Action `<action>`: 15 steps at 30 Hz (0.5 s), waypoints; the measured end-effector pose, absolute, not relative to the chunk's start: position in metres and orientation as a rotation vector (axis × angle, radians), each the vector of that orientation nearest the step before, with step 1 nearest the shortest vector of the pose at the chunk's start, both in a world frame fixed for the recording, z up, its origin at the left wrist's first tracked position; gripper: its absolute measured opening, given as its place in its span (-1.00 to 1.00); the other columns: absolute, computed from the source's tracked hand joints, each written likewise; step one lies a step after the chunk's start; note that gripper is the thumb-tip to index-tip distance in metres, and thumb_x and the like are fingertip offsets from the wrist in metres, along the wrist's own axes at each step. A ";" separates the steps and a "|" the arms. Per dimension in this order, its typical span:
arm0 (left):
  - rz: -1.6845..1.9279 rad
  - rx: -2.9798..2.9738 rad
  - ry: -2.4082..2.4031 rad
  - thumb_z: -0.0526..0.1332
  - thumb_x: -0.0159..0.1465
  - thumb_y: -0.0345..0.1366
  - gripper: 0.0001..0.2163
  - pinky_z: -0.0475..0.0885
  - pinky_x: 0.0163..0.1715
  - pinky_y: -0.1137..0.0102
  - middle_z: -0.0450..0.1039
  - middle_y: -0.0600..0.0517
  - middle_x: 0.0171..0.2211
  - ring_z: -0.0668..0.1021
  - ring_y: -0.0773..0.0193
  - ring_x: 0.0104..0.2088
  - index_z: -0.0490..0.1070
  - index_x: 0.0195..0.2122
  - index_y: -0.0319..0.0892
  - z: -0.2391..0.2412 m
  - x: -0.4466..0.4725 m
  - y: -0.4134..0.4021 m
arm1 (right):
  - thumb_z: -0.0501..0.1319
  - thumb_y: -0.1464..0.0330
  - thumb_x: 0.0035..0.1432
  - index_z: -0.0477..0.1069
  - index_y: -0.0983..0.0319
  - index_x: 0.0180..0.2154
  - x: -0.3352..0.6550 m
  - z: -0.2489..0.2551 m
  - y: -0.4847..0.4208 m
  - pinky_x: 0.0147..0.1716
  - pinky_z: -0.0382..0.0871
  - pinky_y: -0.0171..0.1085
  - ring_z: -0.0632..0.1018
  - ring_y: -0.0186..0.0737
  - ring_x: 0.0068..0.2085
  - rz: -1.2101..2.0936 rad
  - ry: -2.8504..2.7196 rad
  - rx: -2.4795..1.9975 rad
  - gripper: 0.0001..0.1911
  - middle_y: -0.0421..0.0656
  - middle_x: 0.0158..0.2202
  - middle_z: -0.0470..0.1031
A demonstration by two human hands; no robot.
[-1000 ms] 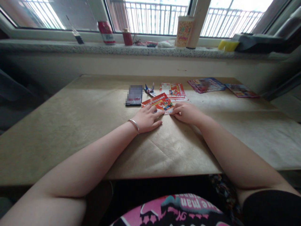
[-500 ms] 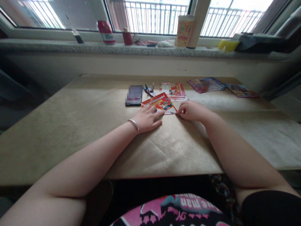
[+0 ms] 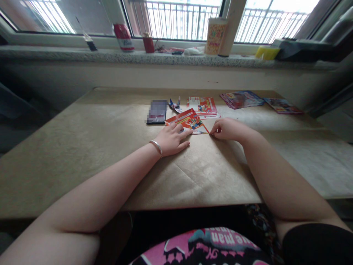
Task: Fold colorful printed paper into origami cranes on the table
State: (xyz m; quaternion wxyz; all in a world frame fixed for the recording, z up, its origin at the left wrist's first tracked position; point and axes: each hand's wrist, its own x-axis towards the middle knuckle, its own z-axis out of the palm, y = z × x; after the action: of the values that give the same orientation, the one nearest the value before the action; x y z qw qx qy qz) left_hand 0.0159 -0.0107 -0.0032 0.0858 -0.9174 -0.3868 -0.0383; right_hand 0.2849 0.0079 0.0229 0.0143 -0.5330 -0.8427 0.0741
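Note:
A red printed leaflet [image 3: 190,119] with cartoon figures lies folded on the table, its long straight edge towards me. My left hand [image 3: 173,139], a silver bangle at the wrist, rests flat across its left part with fingers spread. At the right corner, the thumb and index finger of my right hand [image 3: 224,129] are pinched together on the paper's tip; the other fingers are curled. Just beyond the leaflet are a small folded paper piece [image 3: 175,106] with raised points and a stack of similar red leaflets [image 3: 205,105].
A dark phone [image 3: 157,112] lies left of the leaflet. Colourful printed sheets [image 3: 241,99] and another printed pile [image 3: 284,105] are at the back right. On the windowsill [image 3: 171,58] stand a red-and-white can [image 3: 123,37], a red bottle [image 3: 148,43] and a patterned cup [image 3: 216,36].
My right hand has slid slightly to the right, its fingertips now at the very tip of the leaflet's corner. The left hand stays in place on the paper.

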 end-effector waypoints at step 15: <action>-0.121 -2.740 -1.140 -0.04 0.36 0.04 -0.49 0.19 0.10 0.19 0.33 -0.11 0.04 0.34 0.01 0.05 0.18 0.28 0.00 -0.003 0.015 -0.011 | 0.12 0.45 0.13 0.60 0.20 -0.20 0.255 0.009 -0.002 -0.12 0.34 -0.29 0.53 -0.22 -0.19 0.065 -2.512 -1.232 -0.71 -0.10 -0.22 0.58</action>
State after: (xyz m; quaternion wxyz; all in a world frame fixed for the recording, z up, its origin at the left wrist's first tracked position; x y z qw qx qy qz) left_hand 0.0154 -0.0106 -0.0029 0.0856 -0.9191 -0.3825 -0.0405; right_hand 0.2550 -0.0018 0.0094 0.1707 -0.4337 -0.8844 0.0229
